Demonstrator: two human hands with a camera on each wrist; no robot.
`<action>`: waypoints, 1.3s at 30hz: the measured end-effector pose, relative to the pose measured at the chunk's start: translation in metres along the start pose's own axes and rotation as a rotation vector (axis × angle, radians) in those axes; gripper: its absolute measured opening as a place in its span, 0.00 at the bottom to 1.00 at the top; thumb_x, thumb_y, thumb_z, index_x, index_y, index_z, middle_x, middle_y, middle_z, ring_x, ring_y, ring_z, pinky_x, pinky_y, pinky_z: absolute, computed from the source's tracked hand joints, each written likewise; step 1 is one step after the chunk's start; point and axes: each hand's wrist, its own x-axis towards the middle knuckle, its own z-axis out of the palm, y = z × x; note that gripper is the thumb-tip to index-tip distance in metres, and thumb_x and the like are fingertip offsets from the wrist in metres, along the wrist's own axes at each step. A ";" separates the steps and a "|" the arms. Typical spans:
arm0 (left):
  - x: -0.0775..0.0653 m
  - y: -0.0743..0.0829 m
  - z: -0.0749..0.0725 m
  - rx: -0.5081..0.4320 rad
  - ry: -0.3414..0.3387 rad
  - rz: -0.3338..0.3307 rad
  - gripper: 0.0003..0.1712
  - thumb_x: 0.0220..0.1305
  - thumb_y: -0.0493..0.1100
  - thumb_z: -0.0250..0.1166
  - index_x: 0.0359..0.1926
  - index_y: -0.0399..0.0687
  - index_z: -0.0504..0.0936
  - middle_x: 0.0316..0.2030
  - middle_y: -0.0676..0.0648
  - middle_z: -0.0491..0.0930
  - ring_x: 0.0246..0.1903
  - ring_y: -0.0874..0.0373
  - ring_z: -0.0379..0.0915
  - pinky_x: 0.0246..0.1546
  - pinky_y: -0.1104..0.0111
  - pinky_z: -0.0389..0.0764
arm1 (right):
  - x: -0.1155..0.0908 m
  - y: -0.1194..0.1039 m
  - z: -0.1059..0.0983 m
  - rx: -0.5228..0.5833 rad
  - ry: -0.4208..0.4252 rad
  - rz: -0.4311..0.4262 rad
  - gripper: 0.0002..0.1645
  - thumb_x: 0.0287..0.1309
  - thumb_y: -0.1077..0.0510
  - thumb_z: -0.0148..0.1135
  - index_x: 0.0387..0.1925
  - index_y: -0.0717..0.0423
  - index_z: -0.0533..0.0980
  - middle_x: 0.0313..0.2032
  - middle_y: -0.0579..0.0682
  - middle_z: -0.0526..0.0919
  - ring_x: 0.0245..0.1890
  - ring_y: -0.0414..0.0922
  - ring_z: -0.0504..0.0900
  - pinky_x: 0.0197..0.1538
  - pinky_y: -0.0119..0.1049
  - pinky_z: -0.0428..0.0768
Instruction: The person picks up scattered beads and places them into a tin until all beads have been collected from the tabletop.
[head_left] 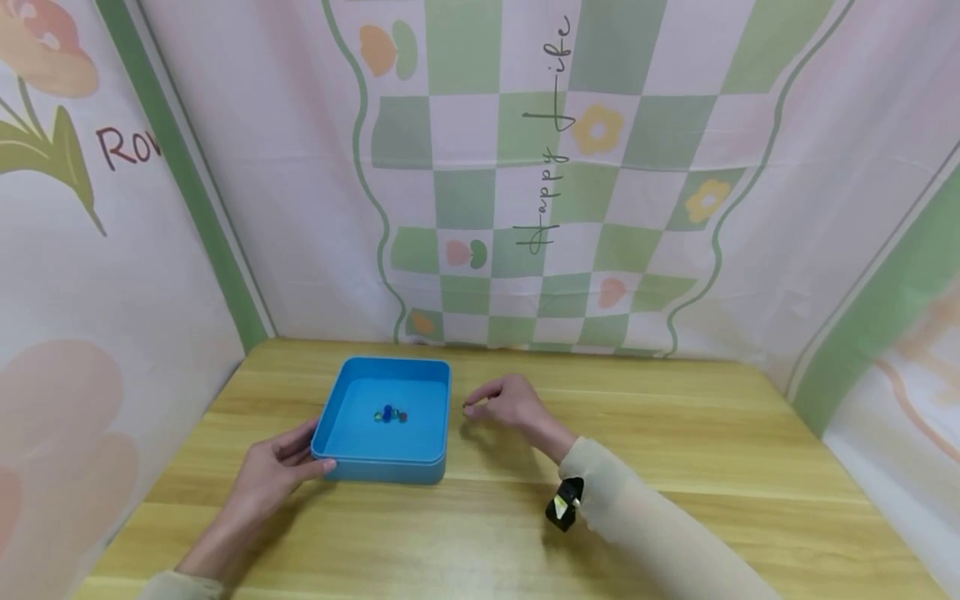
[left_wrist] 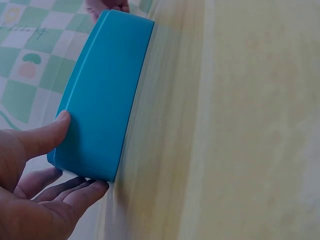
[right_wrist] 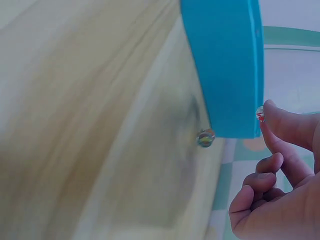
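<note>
A square blue box (head_left: 390, 471), with no lid on it, stands at the left of the table. Several small glass marbles (head_left: 387, 414) lie together on its floor, blue, green and brownish. My left hand (head_left: 273, 471) grips the near left corner, its thumb (left_wrist: 47, 137) on the front wall and the other fingers at the side. To the right of the box, my right hand (head_left: 513, 408) pinches a clear marble with red in it (right_wrist: 260, 114) between thumb and forefinger. Another multicoloured marble (right_wrist: 205, 138) sits on the table by the box's corner in the right wrist view.
The wood-grain table (head_left: 675, 467) runs back to a patterned cloth (head_left: 585, 192) hung behind it. More printed cloth (head_left: 97, 333) hangs along the left side. A small black device (head_left: 564, 504) is worn at the right wrist.
</note>
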 end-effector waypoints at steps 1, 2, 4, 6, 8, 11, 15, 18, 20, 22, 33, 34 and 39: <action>0.000 0.000 0.000 -0.001 0.001 0.000 0.48 0.62 0.40 0.79 0.77 0.34 0.64 0.73 0.29 0.65 0.69 0.36 0.69 0.59 0.62 0.82 | 0.001 -0.002 0.000 0.005 -0.002 -0.008 0.05 0.58 0.61 0.79 0.37 0.55 0.91 0.45 0.51 0.90 0.42 0.46 0.79 0.43 0.37 0.79; 0.001 -0.001 0.000 -0.001 0.000 -0.001 0.48 0.62 0.40 0.79 0.77 0.34 0.64 0.73 0.29 0.65 0.69 0.36 0.69 0.59 0.62 0.82 | 0.001 -0.005 0.001 0.009 -0.006 -0.012 0.05 0.59 0.61 0.78 0.38 0.55 0.91 0.45 0.50 0.90 0.42 0.45 0.79 0.43 0.37 0.80; 0.001 -0.001 0.000 -0.004 0.003 -0.001 0.48 0.62 0.40 0.79 0.77 0.33 0.64 0.73 0.29 0.65 0.69 0.36 0.70 0.59 0.62 0.82 | 0.003 -0.010 0.002 0.013 -0.015 -0.013 0.05 0.60 0.60 0.78 0.38 0.54 0.92 0.43 0.48 0.90 0.42 0.45 0.80 0.43 0.37 0.80; 0.001 -0.002 0.000 -0.005 0.003 0.001 0.48 0.62 0.40 0.79 0.77 0.33 0.64 0.73 0.29 0.65 0.68 0.35 0.70 0.59 0.62 0.82 | 0.005 -0.015 0.004 0.015 -0.024 -0.025 0.05 0.61 0.59 0.78 0.39 0.54 0.92 0.42 0.48 0.90 0.41 0.44 0.82 0.43 0.37 0.81; 0.001 -0.001 0.000 -0.007 0.004 0.002 0.48 0.62 0.40 0.79 0.77 0.33 0.64 0.73 0.29 0.65 0.68 0.35 0.70 0.59 0.62 0.82 | 0.007 -0.020 0.005 0.022 -0.032 -0.033 0.05 0.61 0.58 0.78 0.39 0.53 0.92 0.42 0.47 0.90 0.40 0.44 0.83 0.43 0.37 0.82; 0.001 -0.001 0.000 -0.007 0.002 0.005 0.48 0.62 0.39 0.79 0.77 0.32 0.64 0.73 0.29 0.65 0.69 0.35 0.69 0.60 0.62 0.82 | 0.010 -0.028 0.008 0.054 -0.051 -0.043 0.06 0.62 0.58 0.77 0.39 0.54 0.91 0.45 0.48 0.90 0.39 0.46 0.84 0.44 0.41 0.84; 0.001 -0.002 -0.001 -0.008 -0.001 0.007 0.48 0.62 0.39 0.79 0.77 0.32 0.63 0.73 0.29 0.65 0.69 0.35 0.69 0.60 0.62 0.82 | 0.012 -0.039 0.013 0.113 -0.081 -0.043 0.06 0.62 0.57 0.77 0.40 0.54 0.91 0.47 0.48 0.89 0.46 0.48 0.84 0.50 0.48 0.86; 0.001 -0.002 -0.001 -0.010 -0.004 0.004 0.48 0.63 0.40 0.79 0.77 0.32 0.63 0.73 0.29 0.64 0.69 0.35 0.69 0.60 0.62 0.81 | 0.015 -0.046 0.017 0.135 -0.101 -0.040 0.06 0.62 0.56 0.77 0.40 0.52 0.91 0.46 0.47 0.90 0.50 0.46 0.83 0.56 0.47 0.84; 0.001 -0.003 -0.001 -0.013 -0.004 0.004 0.48 0.63 0.39 0.79 0.77 0.32 0.63 0.73 0.29 0.64 0.69 0.36 0.69 0.60 0.62 0.81 | 0.017 -0.051 0.020 0.142 -0.113 -0.040 0.07 0.62 0.56 0.77 0.41 0.52 0.91 0.44 0.46 0.90 0.50 0.46 0.83 0.55 0.46 0.82; 0.001 -0.003 0.000 -0.014 -0.004 0.006 0.48 0.63 0.39 0.79 0.77 0.32 0.63 0.73 0.29 0.64 0.69 0.36 0.69 0.60 0.62 0.81 | 0.019 -0.057 0.023 0.144 -0.120 -0.039 0.07 0.62 0.56 0.77 0.42 0.52 0.91 0.44 0.46 0.90 0.50 0.46 0.82 0.56 0.46 0.80; -0.001 -0.001 0.000 -0.013 -0.002 -0.003 0.48 0.63 0.39 0.79 0.77 0.33 0.64 0.73 0.29 0.65 0.68 0.36 0.70 0.60 0.62 0.82 | 0.029 -0.079 0.049 0.182 -0.116 0.001 0.05 0.62 0.57 0.78 0.39 0.52 0.92 0.41 0.45 0.90 0.55 0.50 0.83 0.72 0.58 0.72; -0.001 -0.001 0.000 -0.016 -0.001 -0.004 0.48 0.63 0.39 0.79 0.77 0.33 0.64 0.73 0.29 0.65 0.68 0.36 0.70 0.60 0.61 0.82 | 0.029 -0.080 0.051 0.179 -0.111 0.000 0.05 0.62 0.57 0.78 0.39 0.52 0.92 0.42 0.45 0.90 0.56 0.51 0.83 0.72 0.57 0.73; 0.000 0.000 0.000 -0.018 0.006 -0.009 0.49 0.62 0.40 0.79 0.77 0.34 0.64 0.73 0.30 0.65 0.69 0.37 0.70 0.60 0.62 0.81 | 0.032 -0.085 0.060 0.162 -0.092 0.002 0.04 0.61 0.58 0.79 0.38 0.52 0.92 0.40 0.45 0.90 0.60 0.53 0.80 0.70 0.56 0.74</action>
